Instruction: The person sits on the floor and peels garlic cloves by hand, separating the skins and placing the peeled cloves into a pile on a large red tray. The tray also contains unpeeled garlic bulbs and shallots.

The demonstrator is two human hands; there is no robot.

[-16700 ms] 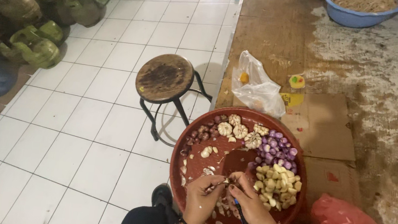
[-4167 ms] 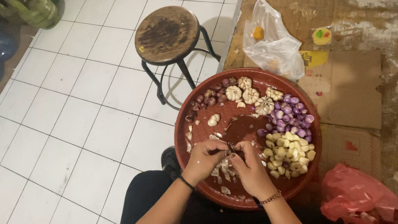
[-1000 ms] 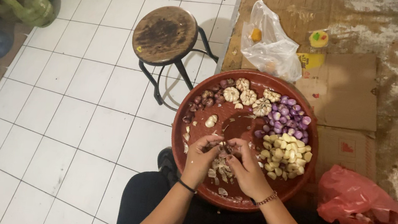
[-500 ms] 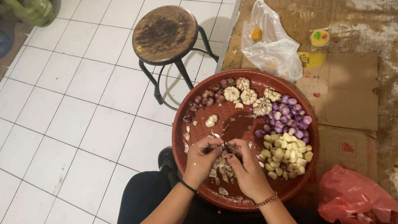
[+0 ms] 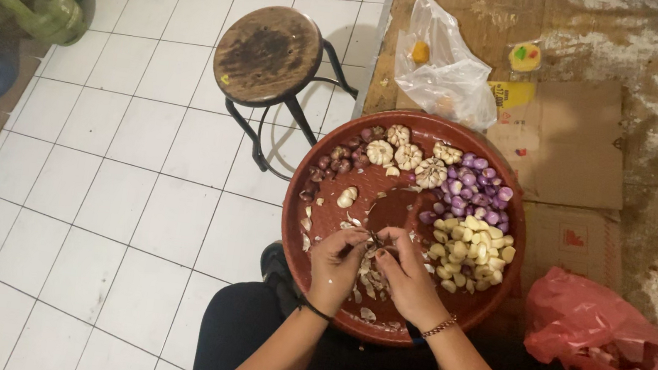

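From the head camera, you sit with the big red tray [image 5: 300, 232] on your lap, so your hands can work right over it and the bits fall in. Your left hand [image 5: 334, 263] and your right hand [image 5: 410, 277] meet in the middle of the tray, close together. The left grip is pressed around a small dark piece [image 5: 375, 240], likely a little onion or clove, and the right grip pinches at it from the other side; it is too small to tell which. Under your hands lies a heap of dry peels [image 5: 371, 284]. The food is sorted in groups so nothing mixes: yellow peeled cloves [image 5: 471, 253] on the right, purple shallots [image 5: 471, 186] above them, whole garlic bulbs [image 5: 408, 155] at the far edge, dark unpeeled shallots [image 5: 340, 161] to the left. A red plastic bag [image 5: 606, 349] sits on the floor by your right side, near enough to reach. A round stool [image 5: 268, 54] stands on the white tiles, and a clear bag [image 5: 448, 70] lies past the tray on cardboard [image 5: 576, 148]. Compared with half a second ago, almost nothing has moved: your hands stay in the same spot on the same piece, and the view has only slid a tiny bit.
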